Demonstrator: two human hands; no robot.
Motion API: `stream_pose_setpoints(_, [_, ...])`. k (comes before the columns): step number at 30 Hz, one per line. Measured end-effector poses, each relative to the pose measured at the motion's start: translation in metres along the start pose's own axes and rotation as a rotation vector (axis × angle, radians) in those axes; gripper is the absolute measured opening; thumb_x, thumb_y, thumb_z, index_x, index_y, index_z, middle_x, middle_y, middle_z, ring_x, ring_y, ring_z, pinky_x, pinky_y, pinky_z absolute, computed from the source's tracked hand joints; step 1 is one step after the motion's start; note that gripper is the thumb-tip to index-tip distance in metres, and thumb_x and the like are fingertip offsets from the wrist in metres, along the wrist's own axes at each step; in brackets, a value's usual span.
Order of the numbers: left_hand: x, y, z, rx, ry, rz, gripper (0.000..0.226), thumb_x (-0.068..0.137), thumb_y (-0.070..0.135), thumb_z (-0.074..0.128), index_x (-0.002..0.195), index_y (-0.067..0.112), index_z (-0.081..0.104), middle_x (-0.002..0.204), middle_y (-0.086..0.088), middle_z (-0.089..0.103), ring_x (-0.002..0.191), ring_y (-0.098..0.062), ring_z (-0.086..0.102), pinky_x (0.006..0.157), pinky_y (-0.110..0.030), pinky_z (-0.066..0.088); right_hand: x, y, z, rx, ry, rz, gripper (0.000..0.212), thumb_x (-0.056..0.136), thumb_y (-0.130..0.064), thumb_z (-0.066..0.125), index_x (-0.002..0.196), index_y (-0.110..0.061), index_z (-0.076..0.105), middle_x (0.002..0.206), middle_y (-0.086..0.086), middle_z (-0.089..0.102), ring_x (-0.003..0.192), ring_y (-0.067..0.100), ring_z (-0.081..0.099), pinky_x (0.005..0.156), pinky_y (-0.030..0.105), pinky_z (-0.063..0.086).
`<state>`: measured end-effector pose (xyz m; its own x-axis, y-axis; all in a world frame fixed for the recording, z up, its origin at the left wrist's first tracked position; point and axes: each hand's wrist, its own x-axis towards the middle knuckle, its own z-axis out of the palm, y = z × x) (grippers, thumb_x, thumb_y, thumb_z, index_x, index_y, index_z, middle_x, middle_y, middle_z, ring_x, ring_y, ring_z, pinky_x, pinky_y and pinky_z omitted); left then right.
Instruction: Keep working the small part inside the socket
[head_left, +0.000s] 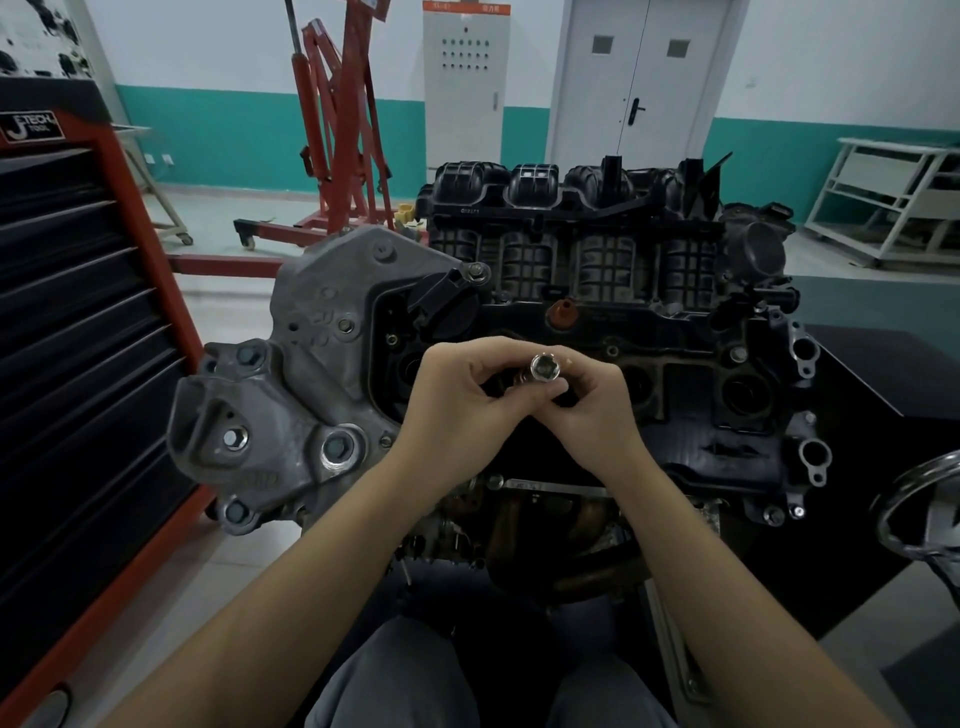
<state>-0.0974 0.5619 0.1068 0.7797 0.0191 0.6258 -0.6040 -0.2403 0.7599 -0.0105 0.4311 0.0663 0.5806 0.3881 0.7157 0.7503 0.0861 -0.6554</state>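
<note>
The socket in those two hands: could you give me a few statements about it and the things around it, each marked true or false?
1. Both hands hold the socket. True: the left hand and right hand pinch it together.
2. The socket's open end faces the camera. True.
3. The hands are over a wooden bench. False: they are over an engine.
4. The tool chest stands on the person's right. False: it is on the left.
5. A red hoist stands behind the engine. True.
</note>
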Motion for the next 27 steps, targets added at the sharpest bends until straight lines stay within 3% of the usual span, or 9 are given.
stream_pose_setpoints(4, [0.0000, -0.0009, -0.0016, -0.055, -0.060, 0.007, 0.027, 0.079, -0.007, 0.071, 0.103, 0.006, 0.072, 0.099, -0.010, 0.074, 0.099, -0.022, 0.070, 0.093, -0.041, 0.054, -0.0013, 0.0061, 0.0005, 0.033, 0.051, 0.055, 0.022, 0.079, -0.001, 0.072, 0.095, -0.016, 0.070, 0.088, -0.011, 0.073, 0.087, 0.011, 0.070, 0.077, 0.024, 0.053])
stream_pose_setpoints(8, [-0.0010, -0.0009, -0.0001, 0.040, 0.017, 0.080, 0.024, 0.073, 0.001, 0.080, 0.095, 0.009, 0.074, 0.092, -0.004, 0.075, 0.093, -0.015, 0.071, 0.088, -0.029, 0.055, -0.0016, 0.0075, 0.0005, 0.051, 0.070, 0.065, 0.021, 0.076, 0.004, 0.075, 0.094, -0.004, 0.071, 0.090, 0.004, 0.074, 0.087, 0.022, 0.071, 0.079, 0.039, 0.056])
stream_pose_setpoints(13, [0.0001, -0.0012, -0.0026, 0.008, -0.016, 0.053, 0.023, 0.079, -0.003, 0.074, 0.100, 0.007, 0.073, 0.097, -0.006, 0.075, 0.096, -0.018, 0.071, 0.089, -0.035, 0.056, -0.0021, 0.0042, -0.0007, -0.007, 0.024, 0.003, 0.024, 0.082, -0.003, 0.068, 0.104, -0.013, 0.067, 0.094, -0.013, 0.071, 0.092, 0.007, 0.069, 0.081, 0.020, 0.051])
stream_pose_setpoints(18, [0.0014, -0.0005, -0.0022, 0.072, -0.019, 0.055, 0.026, 0.074, 0.002, 0.080, 0.099, 0.005, 0.073, 0.096, -0.004, 0.074, 0.096, -0.017, 0.070, 0.088, -0.035, 0.056, -0.0023, 0.0078, 0.0007, 0.035, 0.080, 0.086, 0.018, 0.076, -0.003, 0.072, 0.094, -0.002, 0.071, 0.089, 0.007, 0.073, 0.086, 0.022, 0.071, 0.080, 0.039, 0.056])
stream_pose_setpoints(21, [0.0018, -0.0002, -0.0013, 0.088, 0.034, 0.059, 0.018, 0.073, 0.005, 0.082, 0.089, 0.008, 0.075, 0.087, -0.001, 0.074, 0.087, -0.013, 0.071, 0.083, -0.033, 0.057, -0.0017, 0.0058, 0.0015, 0.020, 0.056, 0.038, 0.016, 0.079, -0.006, 0.073, 0.094, -0.010, 0.070, 0.091, -0.003, 0.073, 0.088, 0.014, 0.070, 0.079, 0.029, 0.054])
stream_pose_setpoints(24, [0.0023, -0.0002, -0.0025, 0.048, -0.040, 0.035, 0.018, 0.080, -0.001, 0.074, 0.096, 0.008, 0.074, 0.094, -0.003, 0.075, 0.095, -0.014, 0.071, 0.089, -0.035, 0.056, -0.0014, 0.0025, 0.0014, 0.014, 0.022, 0.005, 0.025, 0.082, -0.010, 0.070, 0.101, -0.025, 0.066, 0.092, -0.021, 0.071, 0.090, 0.002, 0.067, 0.079, 0.016, 0.049])
stream_pose_setpoints(27, [0.0022, -0.0005, -0.0035, 0.017, -0.128, 0.038, 0.022, 0.084, -0.007, 0.067, 0.104, 0.002, 0.071, 0.102, -0.011, 0.073, 0.101, -0.020, 0.069, 0.093, -0.039, 0.054, -0.0020, 0.0039, 0.0023, 0.046, 0.067, 0.033, 0.021, 0.079, -0.011, 0.071, 0.096, -0.023, 0.069, 0.089, -0.018, 0.072, 0.088, 0.006, 0.069, 0.078, 0.019, 0.051])
